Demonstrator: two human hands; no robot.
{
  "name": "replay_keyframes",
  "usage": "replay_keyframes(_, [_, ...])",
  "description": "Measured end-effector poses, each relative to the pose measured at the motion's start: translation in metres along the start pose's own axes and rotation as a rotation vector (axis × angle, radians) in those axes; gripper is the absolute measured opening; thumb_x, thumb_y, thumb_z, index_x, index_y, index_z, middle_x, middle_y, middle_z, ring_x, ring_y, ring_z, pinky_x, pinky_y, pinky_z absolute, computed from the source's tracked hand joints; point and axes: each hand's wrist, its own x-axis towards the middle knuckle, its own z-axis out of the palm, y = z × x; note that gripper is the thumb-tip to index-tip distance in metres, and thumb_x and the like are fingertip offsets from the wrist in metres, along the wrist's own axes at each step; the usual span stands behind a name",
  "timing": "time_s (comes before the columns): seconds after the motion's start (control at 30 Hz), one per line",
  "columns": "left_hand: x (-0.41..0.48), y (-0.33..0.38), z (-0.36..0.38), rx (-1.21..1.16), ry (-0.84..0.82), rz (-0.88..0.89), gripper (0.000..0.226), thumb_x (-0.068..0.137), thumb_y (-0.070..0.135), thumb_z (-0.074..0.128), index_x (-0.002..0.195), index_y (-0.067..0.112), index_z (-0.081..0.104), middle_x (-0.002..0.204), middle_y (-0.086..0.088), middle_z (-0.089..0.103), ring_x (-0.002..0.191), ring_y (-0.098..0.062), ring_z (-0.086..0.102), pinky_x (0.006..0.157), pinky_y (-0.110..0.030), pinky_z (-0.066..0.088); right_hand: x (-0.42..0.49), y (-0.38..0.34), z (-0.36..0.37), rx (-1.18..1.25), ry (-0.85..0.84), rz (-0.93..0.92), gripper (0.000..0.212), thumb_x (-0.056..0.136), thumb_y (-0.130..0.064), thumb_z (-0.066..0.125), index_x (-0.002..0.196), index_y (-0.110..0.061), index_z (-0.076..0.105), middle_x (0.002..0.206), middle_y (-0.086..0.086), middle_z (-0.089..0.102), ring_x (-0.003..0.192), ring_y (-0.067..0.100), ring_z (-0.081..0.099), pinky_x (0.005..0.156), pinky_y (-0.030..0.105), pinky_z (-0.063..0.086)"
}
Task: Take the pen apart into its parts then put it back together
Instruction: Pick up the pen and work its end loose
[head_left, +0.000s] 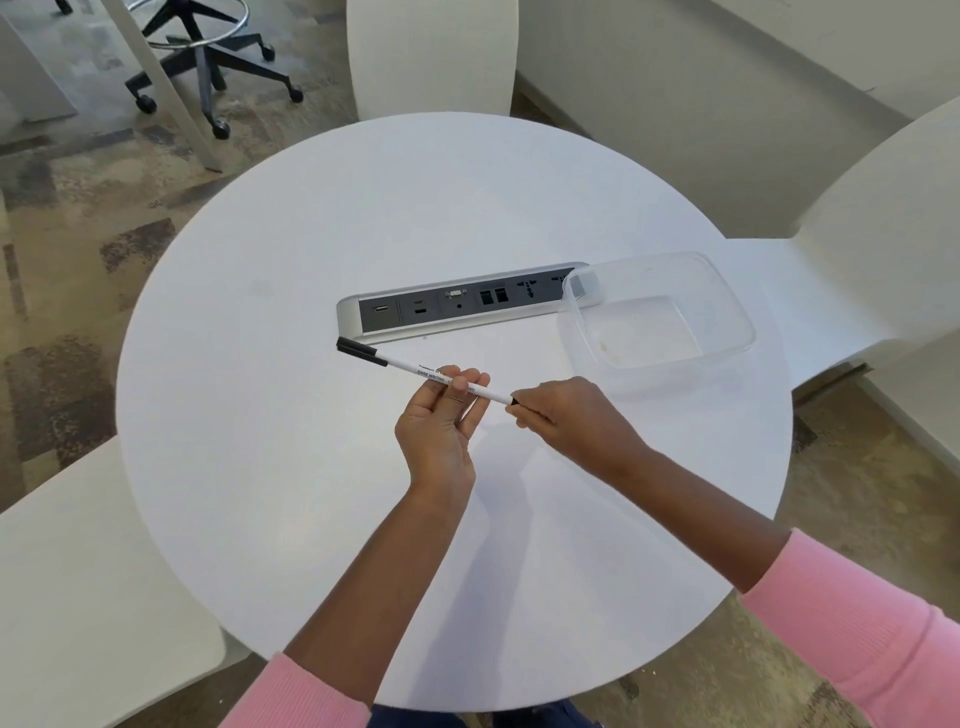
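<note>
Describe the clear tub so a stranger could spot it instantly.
Start at the round white table. The clear tub sits over the right end of its grey socket strip. It's the only see-through thing there, rectangular with rounded corners.

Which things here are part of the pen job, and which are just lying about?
In the job:
pen, black cap still on
left hand, holding the barrel
right hand, pinching the other end

Lying about:
clear tub
port panel
white chairs
office chair
</note>
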Motion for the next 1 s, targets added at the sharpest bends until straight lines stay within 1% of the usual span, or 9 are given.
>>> replay_keyframes(0.17, [0.0,0.002,0.008,-0.029,0.051,-0.009,0.012,0.086,-0.003,0.055,0.08,0.007,0.059,0.058,0.003,0.07,0.06,-0.01,0.069,0.065,-0.024,0.059,-0.006,0.001,0.007,-0.355,0.265,-0.193,0.013,0.069,-0.003,0.077,0.073,0.002,0.065,0.042,0.009,0.053,0.037,0.025,0.047,0.032,0.023,0.033])
replay_keyframes(0.3, [0.002,0.003,0.012,-0.061,0.072,-0.03,0.011,0.086,-0.003,0.055,0.08,0.005,0.06,0.057,0.001,0.07,0.059,-0.011,0.069,0.061,-0.023,0.059,-0.003,0.008,0.014,-0.464,0.409,-0.208,0.02,0.065,-0.008,0.081,0.08,-0.002,0.07,0.048,0.004,0.059,0.042,0.019,0.052,0.033,0.023,0.038])
replay_keyframes(0.33, [0.003,0.003,0.013,-0.063,0.076,-0.039,0.011,0.086,-0.003,0.055,0.08,0.005,0.06,0.056,0.001,0.07,0.059,-0.011,0.069,0.06,-0.023,0.059,-0.003,0.005,0.014,-0.387,0.4,-0.157,0.014,0.071,-0.009,0.077,0.079,-0.003,0.068,0.05,0.006,0.061,0.044,0.022,0.054,0.036,0.024,0.041])
replay_keyframes(0.4, [0.005,0.004,0.013,-0.065,0.074,-0.05,0.011,0.086,-0.002,0.055,0.079,0.005,0.06,0.056,0.001,0.07,0.059,-0.011,0.069,0.06,-0.023,0.059,0.0,-0.002,0.012,0.096,0.343,0.084,0.008,0.084,-0.011,0.062,0.08,-0.006,0.067,0.061,0.009,0.066,0.055,0.022,0.06,0.05,0.029,0.051])
replay_keyframes(0.47, [0.007,0.005,0.011,-0.064,0.059,-0.052,0.011,0.087,-0.002,0.054,0.079,0.005,0.059,0.056,0.001,0.07,0.059,-0.01,0.069,0.061,-0.023,0.059,0.002,-0.009,0.009,0.777,0.26,0.399,0.023,0.092,-0.02,0.049,0.079,-0.015,0.067,0.064,0.003,0.069,0.057,0.01,0.063,0.057,0.024,0.052])
replay_keyframes(0.53, [0.007,0.005,0.009,-0.056,0.036,-0.053,0.012,0.087,-0.001,0.054,0.079,0.006,0.059,0.057,0.001,0.07,0.06,-0.01,0.069,0.061,-0.022,0.059,0.003,-0.01,0.005,1.124,0.156,0.597,0.038,0.095,-0.039,0.039,0.076,-0.018,0.066,0.057,-0.001,0.068,0.051,0.006,0.061,0.053,0.017,0.051])
replay_keyframes(0.6, [0.007,0.005,0.007,-0.038,0.017,-0.053,0.012,0.087,0.0,0.054,0.079,0.006,0.059,0.058,0.002,0.07,0.061,-0.01,0.069,0.062,-0.022,0.058,0.002,-0.01,0.002,1.223,0.0,0.679,0.05,0.094,-0.049,0.033,0.073,-0.016,0.064,0.051,-0.003,0.065,0.047,0.007,0.057,0.049,0.016,0.048])
replay_keyframes(0.7, [0.005,0.004,0.005,0.008,-0.018,-0.051,0.011,0.087,0.001,0.055,0.08,0.008,0.06,0.061,0.003,0.071,0.063,-0.009,0.07,0.062,-0.021,0.058,0.001,-0.011,0.002,1.298,-0.085,0.724,0.044,0.093,-0.044,0.04,0.066,-0.014,0.057,0.044,-0.005,0.054,0.04,0.007,0.046,0.044,0.015,0.041])
replay_keyframes(1.0, [-0.002,-0.007,0.002,0.234,-0.248,0.052,0.016,0.086,-0.001,0.053,0.087,0.01,0.064,0.075,0.006,0.072,0.08,-0.01,0.067,0.075,-0.02,0.055,0.007,-0.022,0.006,1.35,0.079,0.893,0.045,0.092,-0.03,0.043,0.05,-0.017,0.033,0.039,-0.007,0.03,0.033,0.006,0.023,0.036,0.015,0.021])
